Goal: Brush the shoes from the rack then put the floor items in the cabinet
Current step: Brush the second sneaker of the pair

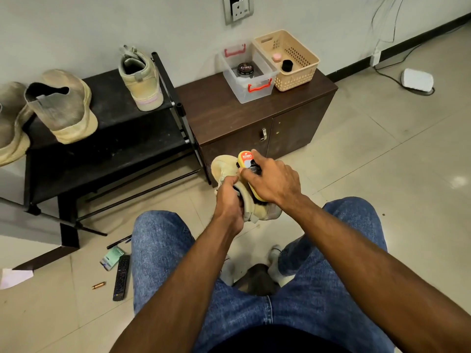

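Centre of frame, above the knees: left hand [229, 200] grips a tan shoe [224, 166], right hand [272, 182] holds a yellow brush [248, 171] against it; remote [121, 277], pen [119, 242] on floor, lower left.

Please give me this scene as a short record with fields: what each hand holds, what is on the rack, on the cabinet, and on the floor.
left hand: left hand grips the tan shoe
right hand: right hand holds the yellow brush against that shoe
rack: black rack carries three more shoes
cabinet: brown cabinet, doors closed; clear box and beige basket on top
floor: remote, pen, green packet, small copper-coloured item
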